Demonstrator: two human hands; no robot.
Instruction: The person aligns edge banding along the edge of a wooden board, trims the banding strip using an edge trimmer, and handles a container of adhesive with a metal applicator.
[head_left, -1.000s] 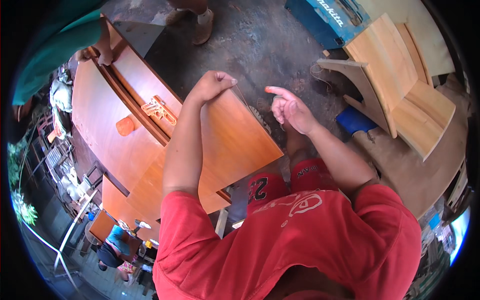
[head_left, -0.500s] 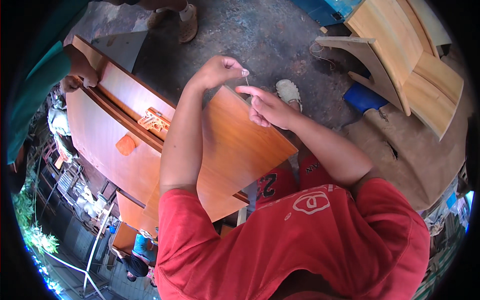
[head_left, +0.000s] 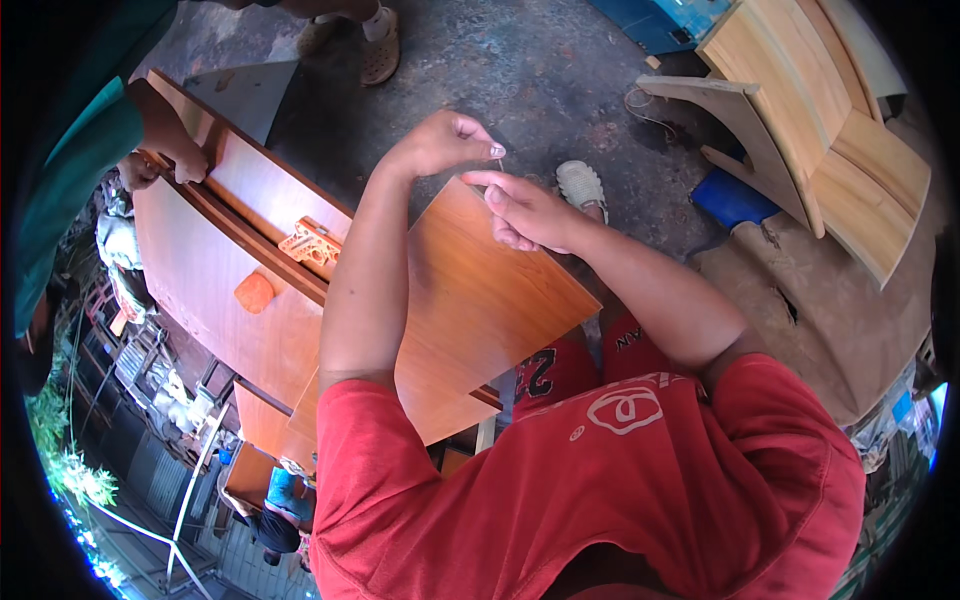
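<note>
The right grip (head_left: 530,215), set well apart from the left a second ago, is now just beside it. The left grip (head_left: 440,145) is pinched on a thin strand (head_left: 502,163), thumb against finger; the strand's lower end is near the right grip's extended, orange-tipped index finger. Whether the right grip holds it, I cannot tell.

Just below both grips is the corner of a flat, straight-edged panel (head_left: 490,290), orange-brown, smooth and faintly grained. Left of the left grip, a glossy curved panel (head_left: 195,245) bears a rounded orange block (head_left: 255,292), near an orange tool (head_left: 312,243) with cut-out holes. Farther left are a co-worker's hands (head_left: 180,155). Near the right grip, beyond it, is a white perforated shoe (head_left: 580,185); well to its right stands pale, curved woodwork (head_left: 790,80).
</note>
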